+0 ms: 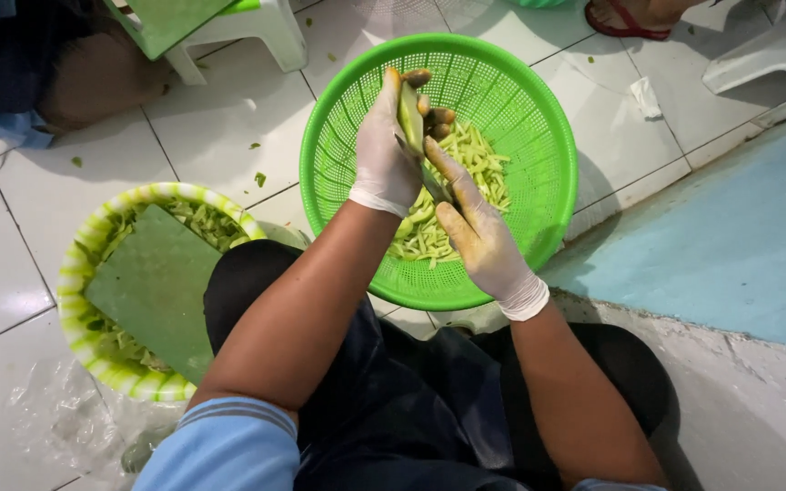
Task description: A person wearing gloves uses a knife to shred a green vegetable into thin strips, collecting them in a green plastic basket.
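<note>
Seen from the head camera, a seated person works over a green basket point(539, 136) set on the white tiled floor point(220, 136), both hands in thin pale gloves. The left hand point(388, 150) is closed around a long green fruit point(410, 118), held upright by its sides with bare fingertips point(440, 116) poking through the torn glove at the top; the right hand point(484, 236) is wrapped on a knife point(437, 186) whose blade lies against the fruit's lower end. Both hands hover above a heap of pale green strips point(475, 159) in the basket. The fruit looks firm and light, likely wet and slick where cut, so a grip along its uncut flanks, clear of the blade, seems soundest. To the person's left stands a striped green-and-white basin point(75, 264) holding scraps and a flat green board point(152, 282), with crumpled clear plastic point(65, 414) below it. A white stool point(266, 32) and another person's sandalled foot point(629, 18) lie beyond.
</note>
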